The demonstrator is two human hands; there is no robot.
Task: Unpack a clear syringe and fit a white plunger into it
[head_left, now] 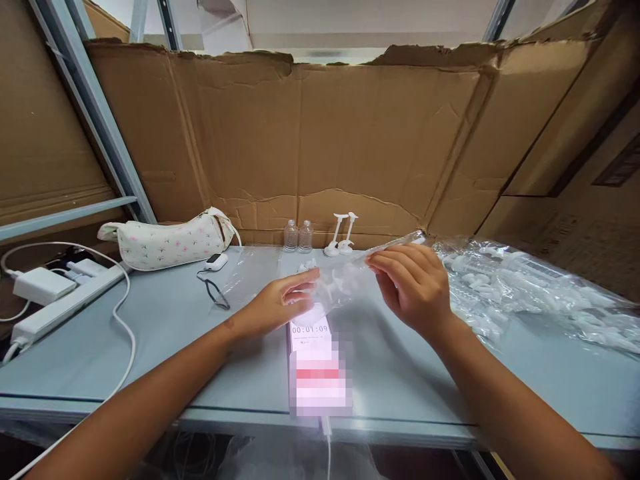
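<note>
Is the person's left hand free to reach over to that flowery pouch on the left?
Probably not at once: the left hand is inside or under the clear plastic bag that the right hand pinches. Once withdrawn, the tabletop toward the flowery pouch looks open, apart from a small black cord.

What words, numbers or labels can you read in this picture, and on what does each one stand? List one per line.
"00:01:09": timer digits on the lit white phone screen lying flat on the grey table.
Small print beneath the digits: too small to read.
Lower part of the screen: blurred, unreadable.
Nothing else carries readable text.
</note>
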